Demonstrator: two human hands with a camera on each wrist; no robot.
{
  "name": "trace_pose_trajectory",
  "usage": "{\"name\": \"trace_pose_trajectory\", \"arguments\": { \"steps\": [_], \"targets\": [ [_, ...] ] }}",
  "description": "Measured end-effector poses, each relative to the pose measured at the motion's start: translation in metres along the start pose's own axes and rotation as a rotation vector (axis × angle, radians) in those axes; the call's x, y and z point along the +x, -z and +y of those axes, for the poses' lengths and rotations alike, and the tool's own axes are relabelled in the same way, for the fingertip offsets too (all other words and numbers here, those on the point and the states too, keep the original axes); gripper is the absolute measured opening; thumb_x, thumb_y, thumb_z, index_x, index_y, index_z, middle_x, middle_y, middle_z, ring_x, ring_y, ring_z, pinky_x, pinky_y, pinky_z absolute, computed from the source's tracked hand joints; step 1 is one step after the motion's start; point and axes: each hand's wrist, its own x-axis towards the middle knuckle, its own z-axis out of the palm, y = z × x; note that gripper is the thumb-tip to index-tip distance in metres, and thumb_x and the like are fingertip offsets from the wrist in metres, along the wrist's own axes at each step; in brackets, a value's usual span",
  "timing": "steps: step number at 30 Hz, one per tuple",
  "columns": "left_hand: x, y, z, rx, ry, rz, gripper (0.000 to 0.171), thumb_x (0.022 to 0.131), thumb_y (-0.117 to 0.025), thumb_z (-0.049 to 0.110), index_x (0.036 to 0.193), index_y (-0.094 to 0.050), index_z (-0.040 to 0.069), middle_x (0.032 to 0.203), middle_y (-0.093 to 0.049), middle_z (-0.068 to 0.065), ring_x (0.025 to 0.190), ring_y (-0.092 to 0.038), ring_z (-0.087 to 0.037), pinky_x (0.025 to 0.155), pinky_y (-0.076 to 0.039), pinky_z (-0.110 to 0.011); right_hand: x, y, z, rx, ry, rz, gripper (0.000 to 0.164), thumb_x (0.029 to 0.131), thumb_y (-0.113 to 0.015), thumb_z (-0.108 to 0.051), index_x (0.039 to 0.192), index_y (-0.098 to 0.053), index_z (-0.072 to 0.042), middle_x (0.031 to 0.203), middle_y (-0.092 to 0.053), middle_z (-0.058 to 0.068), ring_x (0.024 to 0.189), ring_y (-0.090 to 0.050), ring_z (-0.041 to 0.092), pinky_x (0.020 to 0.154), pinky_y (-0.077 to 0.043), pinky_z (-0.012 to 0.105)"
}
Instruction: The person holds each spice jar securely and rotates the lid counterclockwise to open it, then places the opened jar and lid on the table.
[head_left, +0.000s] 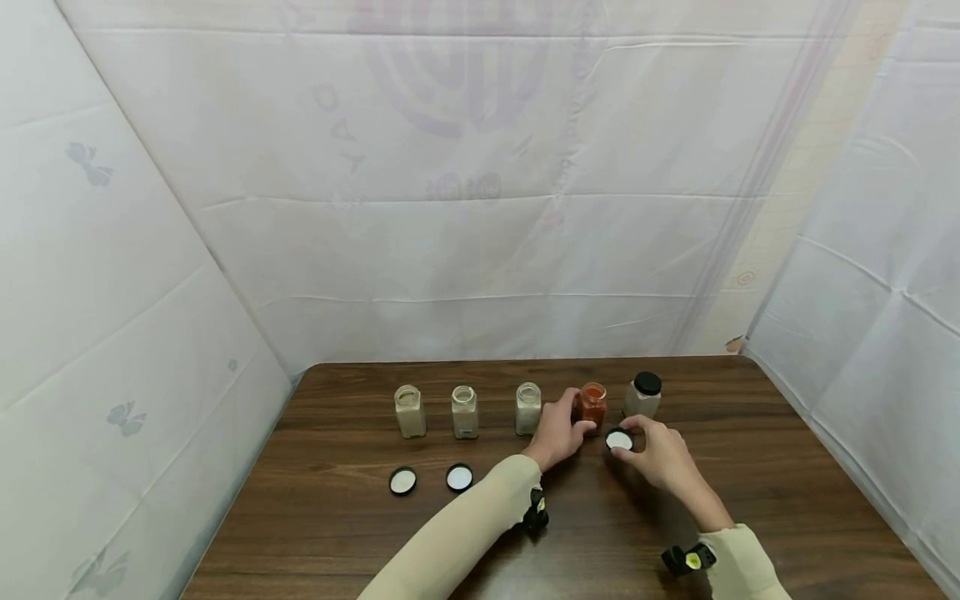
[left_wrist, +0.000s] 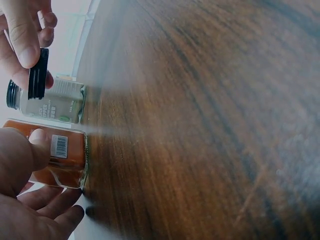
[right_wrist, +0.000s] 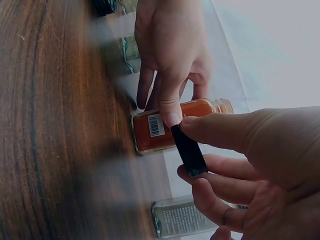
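My left hand (head_left: 557, 433) grips a square glass jar of orange-red powder (head_left: 594, 402), thumb on one side and fingers round the other. The jar stands upright on the table with its mouth uncovered. A barcode label shows on its side in the left wrist view. My right hand (head_left: 663, 457) pinches a round black lid (head_left: 618, 440) by its rim, its white inner face showing in the head view. The lid is held in front of the jar, a little to the right and apart from its mouth. Just behind the right hand stands a jar with a black lid on (head_left: 643, 395).
Left of my left hand stand three uncovered jars of pale contents: a near one (head_left: 528, 408), a middle one (head_left: 465, 412) and a far-left one (head_left: 410, 411). Two black lids lie white side up, one (head_left: 402, 481) left of the other (head_left: 459, 477). White sheets surround the wooden table (head_left: 322, 533).
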Motion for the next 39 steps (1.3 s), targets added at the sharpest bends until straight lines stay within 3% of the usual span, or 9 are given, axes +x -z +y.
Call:
{"name": "trace_pose_trajectory", "arguments": {
  "steps": [5, 14, 20, 27, 39],
  "targets": [
    [0.001, -0.001, -0.002, 0.007, 0.013, -0.014, 0.039, 0.099, -0.07, 0.018, 0.133, -0.055, 0.009, 0.116, -0.072, -0.006, 0.109, -0.07, -0.022, 0.094, -0.055, -0.035, 0.0, -0.002, -0.001, -0.006, 0.001, -0.018, 0.043, 0.088, -0.083, -0.021, 0.122, -0.067, 0.001, 0.077, -0.06, 0.001, 0.064, -0.047, 0.017, 0.058, -0.039, 0.033],
    [0.003, 0.0, 0.0, 0.01, -0.005, 0.006, 0.04, 0.098, -0.071, 0.017, 0.133, -0.055, 0.008, 0.113, -0.073, -0.01, 0.106, -0.071, -0.025, 0.091, -0.056, -0.036, 0.002, -0.007, -0.002, -0.053, 0.042, -0.001, 0.039, 0.085, -0.086, -0.021, 0.116, -0.07, -0.004, 0.101, -0.069, 0.008, 0.077, -0.055, 0.019, 0.067, -0.045, 0.039],
    [0.003, 0.002, 0.001, 0.007, 0.012, -0.006, 0.04, 0.099, -0.071, 0.019, 0.135, -0.055, 0.008, 0.114, -0.072, -0.01, 0.106, -0.071, -0.024, 0.091, -0.056, -0.036, 0.003, -0.011, -0.004, -0.069, 0.059, -0.022, 0.037, 0.083, -0.087, -0.022, 0.113, -0.072, -0.006, 0.098, -0.065, 0.005, 0.08, -0.059, 0.017, 0.07, -0.048, 0.041],
    [0.003, 0.001, 0.0, 0.017, 0.005, 0.004, 0.04, 0.098, -0.072, 0.019, 0.133, -0.056, 0.009, 0.112, -0.073, -0.009, 0.103, -0.071, -0.023, 0.09, -0.056, -0.035, 0.003, -0.017, -0.005, -0.103, 0.055, -0.067, 0.036, 0.083, -0.087, -0.023, 0.113, -0.072, -0.008, 0.099, -0.069, 0.003, 0.083, -0.063, 0.019, 0.075, -0.051, 0.049],
    [0.002, -0.005, -0.005, 0.008, 0.012, 0.004, 0.04, 0.096, -0.073, 0.019, 0.132, -0.057, 0.011, 0.111, -0.074, -0.007, 0.104, -0.071, -0.02, 0.089, -0.056, -0.033, 0.0, -0.032, -0.011, -0.101, 0.029, -0.09, 0.035, 0.081, -0.089, -0.024, 0.109, -0.073, -0.012, 0.099, -0.07, 0.001, 0.09, -0.067, 0.023, 0.081, -0.051, 0.052]
  ]
}}
